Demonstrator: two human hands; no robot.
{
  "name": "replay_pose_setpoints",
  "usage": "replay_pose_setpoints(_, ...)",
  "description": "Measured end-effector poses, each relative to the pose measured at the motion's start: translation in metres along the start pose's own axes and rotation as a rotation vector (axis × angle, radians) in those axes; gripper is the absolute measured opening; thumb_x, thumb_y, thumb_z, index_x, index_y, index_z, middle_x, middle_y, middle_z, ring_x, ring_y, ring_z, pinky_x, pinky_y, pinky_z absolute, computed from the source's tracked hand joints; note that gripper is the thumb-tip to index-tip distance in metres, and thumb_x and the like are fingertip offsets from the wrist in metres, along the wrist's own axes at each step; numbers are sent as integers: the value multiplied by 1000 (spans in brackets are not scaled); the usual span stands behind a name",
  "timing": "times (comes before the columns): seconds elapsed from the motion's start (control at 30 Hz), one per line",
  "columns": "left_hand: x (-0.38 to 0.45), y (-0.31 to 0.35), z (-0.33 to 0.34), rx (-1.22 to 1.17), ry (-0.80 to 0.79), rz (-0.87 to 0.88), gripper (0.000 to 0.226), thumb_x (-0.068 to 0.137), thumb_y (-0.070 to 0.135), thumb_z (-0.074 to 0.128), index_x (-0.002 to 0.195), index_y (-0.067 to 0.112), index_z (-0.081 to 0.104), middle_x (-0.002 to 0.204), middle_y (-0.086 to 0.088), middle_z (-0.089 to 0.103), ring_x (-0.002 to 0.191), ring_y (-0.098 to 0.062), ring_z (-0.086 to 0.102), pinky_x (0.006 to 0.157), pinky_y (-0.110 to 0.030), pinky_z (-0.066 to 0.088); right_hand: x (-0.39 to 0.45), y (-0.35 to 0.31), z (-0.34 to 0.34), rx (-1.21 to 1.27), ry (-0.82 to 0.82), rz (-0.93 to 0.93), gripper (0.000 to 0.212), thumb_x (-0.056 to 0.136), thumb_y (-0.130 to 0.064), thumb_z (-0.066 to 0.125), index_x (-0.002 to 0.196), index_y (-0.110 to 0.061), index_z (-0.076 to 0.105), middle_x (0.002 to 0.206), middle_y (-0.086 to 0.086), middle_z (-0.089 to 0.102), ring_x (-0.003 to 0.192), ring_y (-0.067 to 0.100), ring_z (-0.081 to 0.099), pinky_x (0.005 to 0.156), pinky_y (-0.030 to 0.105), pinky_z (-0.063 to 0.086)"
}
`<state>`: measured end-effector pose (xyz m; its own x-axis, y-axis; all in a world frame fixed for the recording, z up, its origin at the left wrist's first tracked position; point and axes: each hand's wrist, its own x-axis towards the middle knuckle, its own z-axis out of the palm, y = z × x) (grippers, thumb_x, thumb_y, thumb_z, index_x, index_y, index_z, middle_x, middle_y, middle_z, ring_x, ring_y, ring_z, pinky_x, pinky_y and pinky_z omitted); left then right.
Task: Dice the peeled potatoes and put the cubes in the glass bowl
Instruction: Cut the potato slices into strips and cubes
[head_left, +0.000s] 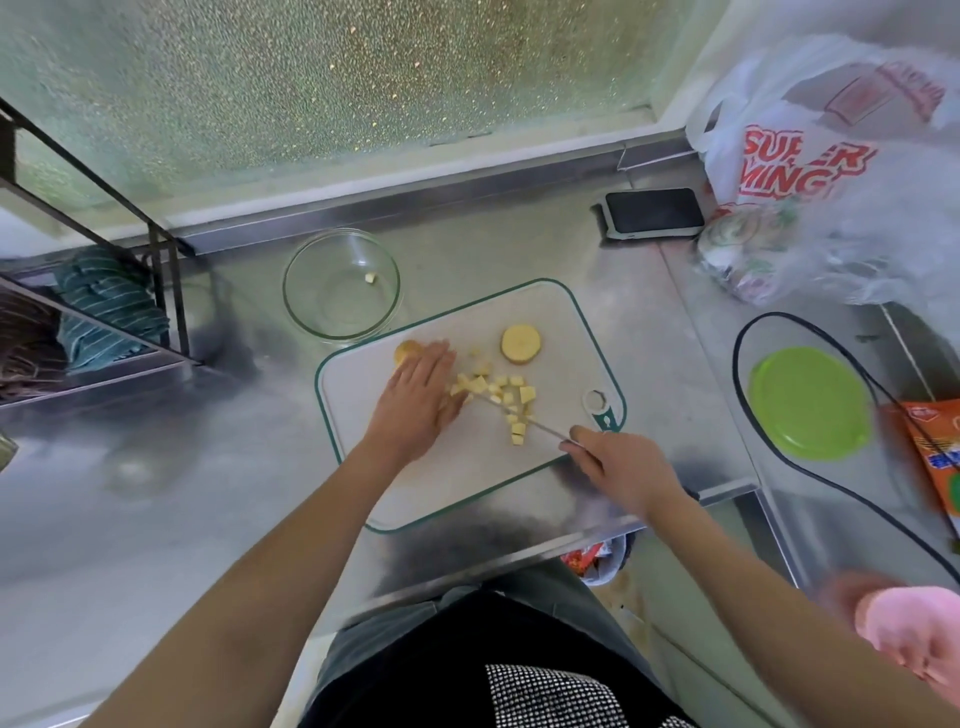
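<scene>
Grip, right: the knife handle was held in the curled fingers of the right hand (621, 467), at the near right corner of the cutting board (457, 467).
Grip, left: the left hand (421, 397) was laid flat with straight fingers on the board, nothing clasped; its fingertips were set against the pile of potato cubes (501, 397).
Knife: the knife (524, 418) was seen as a thin blade slanting from the right hand up and left across the pile, its tip near the left fingers.
Cubes: a loose heap of pale yellow dice was spread over the middle of the board, a few trailing toward the right hand.
Potato, uncut: one rounded piece (407, 351) was noted at the board's far left edge, partly hidden under the left hand; whether it was touched could not be told.
Potato, slice: a round piece (520, 343) was seen lying on the far side of the board, apart from the heap.
Board: white with a green rim, set at an angle on the steel counter (156, 467), its hanging hole at the right edge.
Green lid: a round green lid (810, 402) was seen on the counter to the right, ringed by a black cable (740, 415).
Glass bowl: the glass bowl (306, 317) was placed just beyond the board's far left corner; a single cube (370, 278) was seen inside it.
Phone: a dark phone (652, 212) was lying near the back wall.
Bag: a white plastic bag (831, 171) with red print was heaped at the far right.
</scene>
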<state>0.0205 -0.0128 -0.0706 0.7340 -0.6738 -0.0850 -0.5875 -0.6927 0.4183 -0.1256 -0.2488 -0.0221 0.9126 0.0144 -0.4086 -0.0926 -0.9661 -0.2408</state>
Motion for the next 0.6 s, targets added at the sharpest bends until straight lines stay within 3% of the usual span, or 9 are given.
replay_pose_setpoints(0.1,-22,-14,8,100,-43,48,55,91,35,30,132,2,46,139,-15,46,131,-31,40,110,-40,24,9,-2,-13,-80,-80,-156,38,98,-48,24,95,-18,45,81,7,63,75,28,60,61,33,41)
replay_pose_setpoints(0.23,-26,-24,8,236,-97,55,56,89,32,29,133,4,47,138,-13,48,129,-28,43,109,-37,19,21,-7,-22,-148,-130,-271,35,100,-47,25,96,-19,46,82,8,63,79,29,60,60,31,32)
replay_pose_setpoints(0.37,-32,-16,6,192,-62,-70,54,91,30,28,131,0,47,137,-17,48,128,-30,45,108,-41,33,30,-7,-21,-180,-195,-342,37,99,-48,25,98,-18,47,82,10,62,79,30,60,66,35,40)
replay_pose_setpoints(0.6,-62,-5,29,201,-40,-323,69,88,41,30,139,-6,26,141,-36,29,130,-49,31,103,-55,29,43,2,-15,-199,-206,-392,37,100,-46,24,98,-18,47,86,9,65,81,30,60,64,32,36)
